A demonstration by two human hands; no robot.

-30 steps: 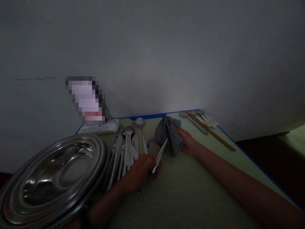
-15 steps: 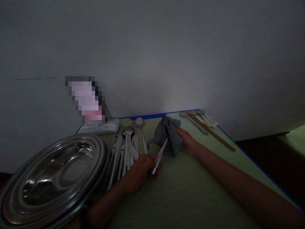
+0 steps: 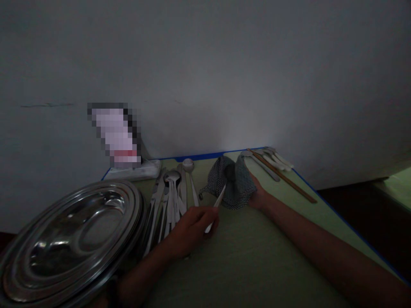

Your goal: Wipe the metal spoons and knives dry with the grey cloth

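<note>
Steel plates (image 3: 64,184) sit stacked at near left on a green table (image 3: 244,261) as a person's left hand (image 3: 196,224) closes around a spoon (image 3: 220,199) by its handle, the bowl nestled in a checked cloth (image 3: 245,184). The right hand (image 3: 258,196) backs the cloth, fingers hidden; how tightly they close, I cannot tell from here. Loose cutlery (image 3: 173,176) lies beyond, chopsticks (image 3: 284,177) at far right, then the grey wall (image 3: 237,77).

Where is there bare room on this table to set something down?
Free: the near table between left forearm and right forearm; also a strip between right forearm and wooden chopsticks. Crowded: the left side, where steel plates and cutlery lie close together.
</note>
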